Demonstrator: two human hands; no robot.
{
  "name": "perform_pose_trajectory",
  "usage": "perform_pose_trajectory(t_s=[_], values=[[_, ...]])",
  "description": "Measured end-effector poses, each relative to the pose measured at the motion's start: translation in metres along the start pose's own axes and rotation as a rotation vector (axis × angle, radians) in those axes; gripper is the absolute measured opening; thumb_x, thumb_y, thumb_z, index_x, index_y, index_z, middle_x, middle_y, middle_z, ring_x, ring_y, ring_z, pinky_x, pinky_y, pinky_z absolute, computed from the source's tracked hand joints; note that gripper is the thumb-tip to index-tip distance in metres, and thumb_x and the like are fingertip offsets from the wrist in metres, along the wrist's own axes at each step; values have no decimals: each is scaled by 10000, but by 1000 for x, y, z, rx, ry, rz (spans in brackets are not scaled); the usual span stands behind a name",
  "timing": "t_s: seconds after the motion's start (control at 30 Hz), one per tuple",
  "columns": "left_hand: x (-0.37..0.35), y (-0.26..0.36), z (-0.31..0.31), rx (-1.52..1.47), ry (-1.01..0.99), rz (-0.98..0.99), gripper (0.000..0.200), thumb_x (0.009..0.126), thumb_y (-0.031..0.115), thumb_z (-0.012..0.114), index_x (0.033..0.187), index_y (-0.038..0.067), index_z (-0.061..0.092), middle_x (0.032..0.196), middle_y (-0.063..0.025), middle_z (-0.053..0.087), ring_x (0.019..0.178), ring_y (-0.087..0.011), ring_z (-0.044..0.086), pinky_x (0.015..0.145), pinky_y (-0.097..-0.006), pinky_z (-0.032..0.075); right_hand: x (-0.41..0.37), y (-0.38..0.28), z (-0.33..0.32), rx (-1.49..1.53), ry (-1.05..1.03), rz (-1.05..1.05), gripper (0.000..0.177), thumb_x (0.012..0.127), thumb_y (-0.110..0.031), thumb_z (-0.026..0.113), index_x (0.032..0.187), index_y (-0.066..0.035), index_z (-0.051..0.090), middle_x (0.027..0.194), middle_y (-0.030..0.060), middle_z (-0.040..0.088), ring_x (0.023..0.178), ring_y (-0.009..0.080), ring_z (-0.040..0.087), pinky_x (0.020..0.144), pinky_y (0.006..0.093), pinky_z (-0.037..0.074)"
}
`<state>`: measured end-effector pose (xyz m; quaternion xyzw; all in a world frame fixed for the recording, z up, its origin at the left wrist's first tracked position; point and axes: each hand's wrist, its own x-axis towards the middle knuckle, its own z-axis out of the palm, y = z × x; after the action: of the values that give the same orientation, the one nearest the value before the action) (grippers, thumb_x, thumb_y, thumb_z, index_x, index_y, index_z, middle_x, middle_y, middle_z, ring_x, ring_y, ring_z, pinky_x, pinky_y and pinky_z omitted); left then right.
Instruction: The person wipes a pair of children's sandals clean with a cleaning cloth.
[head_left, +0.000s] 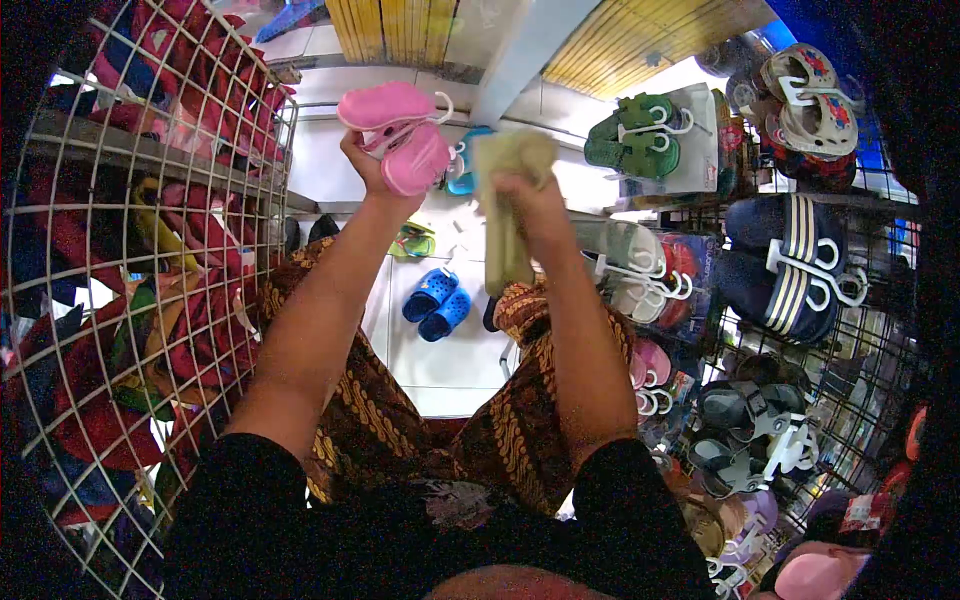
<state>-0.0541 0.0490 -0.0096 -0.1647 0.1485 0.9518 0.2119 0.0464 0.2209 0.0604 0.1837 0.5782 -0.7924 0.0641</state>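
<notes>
Head view: the left hand (370, 168) holds the pink clogs (417, 158) pinched in its fingers; the right hand (535, 208) has its fingers closed around a blurred beige item (506, 232). Blue clogs (437, 304) rest on the white tiled floor (420, 370).

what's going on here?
Someone is handling footwear. The left hand holds up a pair of pink shoes with a white hanger. The right hand holds a pale greenish item, too blurred to identify. Blue clogs sit on the white floor below, and striped slides hang to the right.
</notes>
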Motion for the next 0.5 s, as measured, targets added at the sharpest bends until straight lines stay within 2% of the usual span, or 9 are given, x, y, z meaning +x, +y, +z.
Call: perform_pose_trajectory(t_s=[0.07, 0.13, 0.2, 0.23, 0.3, 0.33, 0.4, 0.47, 0.5], values=[[-9, 2, 4, 12, 18, -149, 673, 742, 663, 481, 1201, 179, 571, 1151, -78, 616, 1046, -281, 582, 855, -463, 466, 5, -11, -12, 141, 94, -9, 350, 860, -230, 665, 1114, -22, 546, 826, 119, 664, 652, 225, 667, 570, 333, 562], [-5, -12, -7, 278, -53, 31, 700, 693, 694, 493, 1174, 192, 576, 1134, -73, 613, 1029, -284, 559, 838, -468, 442, 11, -9, -19, 437, 92, 20, 319, 874, -252, 651, 1086, -35, 555, 826, 112, 668, 661, 231, 671, 574, 345, 560], [3, -14, -17, 191, -126, -33, 715, 649, 711, 510, 1143, 200, 578, 1101, -65, 604, 991, -284, 530, 808, -466, 418, 16, -5, -21, 337, 168, 50, 308, 884, -251, 640, 1089, -38, 555, 832, 109, 666, 666, 233, 668, 583, 355, 561], [6, -11, -19, -31, -156, -187, 715, 628, 712, 522, 1126, 202, 578, 1075, -60, 597, 960, -283, 512, 787, -461, 407, 19, -2, -21, 290, 204, 69, 302, 889, -250, 634, 1091, -39, 555, 835, 107, 665, 668, 235, 667, 588, 359, 561], [11, -8, -27, 41, -226, -212, 705, 600, 701, 547, 1101, 206, 575, 1030, -53, 579, 903, -273, 475, 750, -444, 384, 22, 5, -21, 255, 252, 72, 298, 898, -247, 624, 1096, -34, 558, 851, 109, 666, 672, 235, 665, 591, 362, 561], [13, -11, -30, 332, -272, -80, 694, 593, 689, 560, 1093, 208, 573, 1009, -51, 568, 877, -263, 455, 734, -432, 372, 23, 8, -23, 234, 275, 74, 296, 903, -245, 619, 1099, -32, 559, 859, 110, 666, 674, 234, 664, 592, 364, 561], [14, -11, -30, 340, -258, -129, 676, 585, 667, 581, 1079, 207, 567, 971, -50, 546, 837, -248, 429, 709, -414, 355, 31, 17, -30, 264, 291, 90, 306, 909, -238, 613, 1123, -26, 559, 897, 119, 669, 702, 237, 667, 623, 367, 564], [-7, -4, 3, -229, -120, -485, 660, 584, 647, 594, 1069, 200, 562, 934, -53, 523, 811, -235, 415, 691, -404, 345, 35, 22, -34, 248, 294, 31, 319, 912, -245, 605, 1138, -25, 556, 904, 125, 671, 722, 241, 670, 644, 367, 567], [-3, -4, 0, -194, -133, -454, 675, 592, 662, 593, 1080, 196, 562, 965, -60, 534, 825, -240, 430, 695, -408, 353, 37, 21, -36, 284, 281, 35, 336, 917, -251, 592, 1159, -22, 550, 921, 129, 669, 747, 242, 671, 663, 368, 566]])
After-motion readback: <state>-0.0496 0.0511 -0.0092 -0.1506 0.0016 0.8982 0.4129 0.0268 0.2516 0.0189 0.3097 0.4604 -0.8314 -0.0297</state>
